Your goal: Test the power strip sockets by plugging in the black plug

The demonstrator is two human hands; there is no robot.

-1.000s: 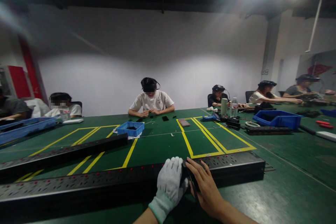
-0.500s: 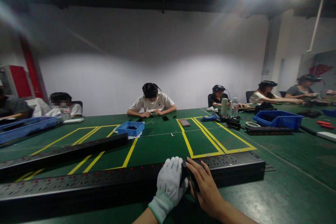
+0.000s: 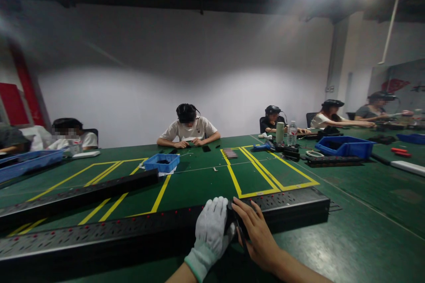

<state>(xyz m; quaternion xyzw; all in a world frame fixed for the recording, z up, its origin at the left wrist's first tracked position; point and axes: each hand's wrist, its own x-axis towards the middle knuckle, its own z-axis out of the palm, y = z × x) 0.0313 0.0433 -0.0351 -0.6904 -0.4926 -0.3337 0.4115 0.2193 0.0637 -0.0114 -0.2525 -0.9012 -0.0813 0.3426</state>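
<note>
A long black perforated metal rail (image 3: 292, 205) with small red dots lies across the green table close to me. My left hand (image 3: 211, 232), in a white glove, curls over its near edge with the fingers closed on it. My bare right hand (image 3: 257, 235) lies right beside the glove, fingers bent over a small dark part against the rail; I cannot make out that part clearly. The two hands touch each other at the rail's middle.
A second black rail (image 3: 86, 192) lies further back on the left. A small blue tray (image 3: 161, 162) stands mid-table among yellow tape lines. A larger blue bin (image 3: 345, 147), a bottle (image 3: 292, 132) and tools stand at the right. Several other people sit at the far side.
The view has shifted slightly, so everything sits a little lower and to the left. Both hands keep the same hold on the rail.
</note>
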